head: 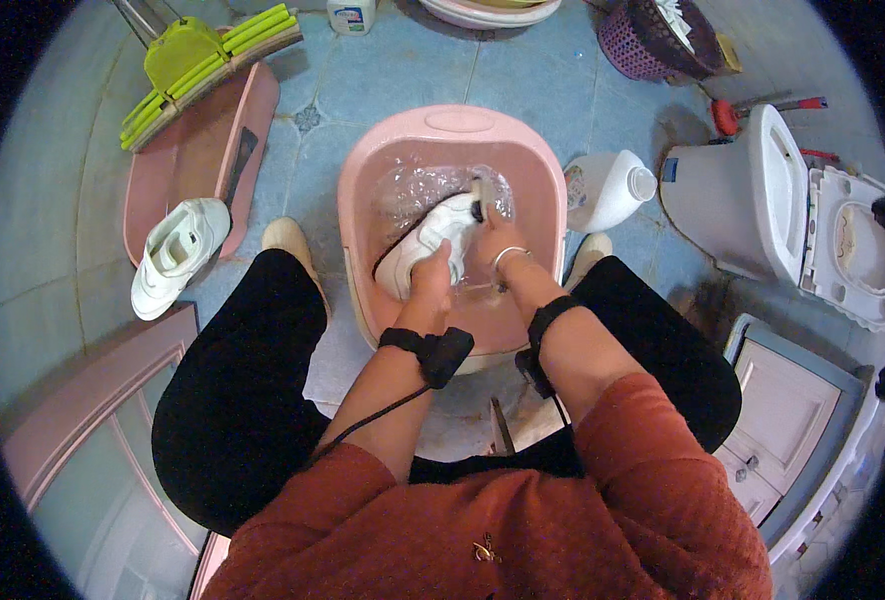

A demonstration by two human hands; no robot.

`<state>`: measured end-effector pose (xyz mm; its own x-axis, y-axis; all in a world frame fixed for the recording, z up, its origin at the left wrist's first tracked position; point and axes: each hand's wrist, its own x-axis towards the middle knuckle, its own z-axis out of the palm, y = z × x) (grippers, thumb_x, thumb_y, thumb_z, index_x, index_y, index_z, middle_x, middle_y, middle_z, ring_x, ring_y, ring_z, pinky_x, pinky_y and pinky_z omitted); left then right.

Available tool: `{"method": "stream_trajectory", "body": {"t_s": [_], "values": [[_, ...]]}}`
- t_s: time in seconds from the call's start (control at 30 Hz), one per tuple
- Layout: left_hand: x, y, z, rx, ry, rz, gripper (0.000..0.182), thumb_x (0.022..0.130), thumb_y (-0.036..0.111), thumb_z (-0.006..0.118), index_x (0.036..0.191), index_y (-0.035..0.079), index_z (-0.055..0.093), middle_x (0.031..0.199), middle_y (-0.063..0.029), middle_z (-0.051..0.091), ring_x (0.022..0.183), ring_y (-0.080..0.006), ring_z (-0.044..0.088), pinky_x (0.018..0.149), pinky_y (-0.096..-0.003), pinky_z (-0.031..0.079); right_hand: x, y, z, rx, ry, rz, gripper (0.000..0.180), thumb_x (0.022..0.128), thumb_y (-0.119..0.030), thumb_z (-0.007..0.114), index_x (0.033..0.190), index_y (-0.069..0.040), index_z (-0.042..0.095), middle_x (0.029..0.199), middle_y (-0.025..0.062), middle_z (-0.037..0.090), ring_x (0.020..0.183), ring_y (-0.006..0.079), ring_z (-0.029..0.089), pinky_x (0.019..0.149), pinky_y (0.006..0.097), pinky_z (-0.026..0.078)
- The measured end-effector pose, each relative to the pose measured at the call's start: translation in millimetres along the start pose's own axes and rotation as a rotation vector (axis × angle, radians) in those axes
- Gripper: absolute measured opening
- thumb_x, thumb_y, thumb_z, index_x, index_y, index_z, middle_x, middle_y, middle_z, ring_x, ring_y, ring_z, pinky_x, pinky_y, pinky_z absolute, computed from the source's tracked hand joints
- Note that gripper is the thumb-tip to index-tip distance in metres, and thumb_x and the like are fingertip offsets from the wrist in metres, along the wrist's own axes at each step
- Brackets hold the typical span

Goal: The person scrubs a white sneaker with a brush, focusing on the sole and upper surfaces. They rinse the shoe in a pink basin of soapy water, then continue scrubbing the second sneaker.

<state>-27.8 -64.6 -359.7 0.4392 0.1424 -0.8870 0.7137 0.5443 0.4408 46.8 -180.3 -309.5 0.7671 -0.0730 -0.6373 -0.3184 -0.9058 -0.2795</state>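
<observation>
Soapy water lies in the bottom of a pink plastic basin (pixel 454 124) between my feet. A white shoe (pixel 429 238) with a dark sole edge lies tilted on its side in it. My left hand (pixel 430 276) grips the shoe at its near side. At the shoe's far end, my right hand (pixel 493 244) is closed around a small scrub brush (pixel 485 192) whose dark bristles touch the shoe; the fingers hide most of its handle. The second white shoe (pixel 180 255) rests on the near end of a long pink bucket (pixel 251 112) to the left.
Right of the basin stands a white plastic jug (pixel 609 191), touching or nearly touching it. Beyond are a toilet (pixel 735 199) and a purple basket (pixel 634 52). A green sponge mop (pixel 187 56) lies over the long bucket. A white bottle (pixel 351 16) and stacked basins (pixel 491 16) stand at the back.
</observation>
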Motion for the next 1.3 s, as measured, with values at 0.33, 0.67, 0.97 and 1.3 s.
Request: {"method": "stream_trajectory", "body": {"t_s": [0.33, 0.67, 0.97, 1.3], "values": [[-1.2, 3.5, -0.5, 0.079, 0.056, -0.083, 0.053, 0.093, 0.043, 0.064, 0.107, -0.008, 0.060, 0.096, -0.0131, 0.059, 0.082, -0.0220, 0.054, 0.071, -0.0360, 0.041, -56.3, -3.8, 7.8, -0.117, -0.101, -0.117, 0.060, 0.094, -0.024, 0.047, 0.152, -0.018, 0.033, 0.111, 0.0288, 0.065, 0.105, 0.0437, 0.064, 0.092, 0.0491, 0.050], [3.3, -0.3, -2.3, -0.180, -0.026, -0.047, 0.060, 0.094, 0.035, 0.066, 0.129, -0.012, 0.053, 0.131, -0.0160, 0.056, 0.114, -0.0236, 0.054, 0.094, -0.0367, 0.044, -7.8, 20.1, -0.5, -0.062, -0.017, 0.092, 0.056, 0.097, -0.024, 0.044, 0.151, -0.014, 0.034, 0.107, 0.0289, 0.066, 0.100, 0.0459, 0.065, 0.087, 0.0499, 0.051], [15.1, -4.4, -4.8, -0.201, -0.080, -0.038, 0.050, 0.095, 0.034, 0.064, 0.119, -0.010, 0.058, 0.106, -0.0124, 0.063, 0.090, -0.0222, 0.061, 0.074, -0.0383, 0.050, -49.5, -20.2, 9.0, -0.137, -0.075, -0.133, 0.068, 0.091, -0.029, 0.057, 0.152, -0.015, 0.033, 0.107, 0.0286, 0.066, 0.099, 0.0446, 0.065, 0.087, 0.0497, 0.051], [9.5, 5.5, 5.2, -0.520, -0.245, -0.084, 0.045, 0.092, 0.019, 0.064, 0.132, 0.002, 0.053, 0.129, -0.0095, 0.060, 0.117, -0.0263, 0.057, 0.101, -0.0396, 0.044, -6.5, 36.7, -15.0, 0.038, -0.083, 0.036, 0.053, 0.096, -0.026, 0.044, 0.148, -0.015, 0.042, 0.119, 0.0261, 0.064, 0.112, 0.0402, 0.062, 0.099, 0.0437, 0.046]]}}
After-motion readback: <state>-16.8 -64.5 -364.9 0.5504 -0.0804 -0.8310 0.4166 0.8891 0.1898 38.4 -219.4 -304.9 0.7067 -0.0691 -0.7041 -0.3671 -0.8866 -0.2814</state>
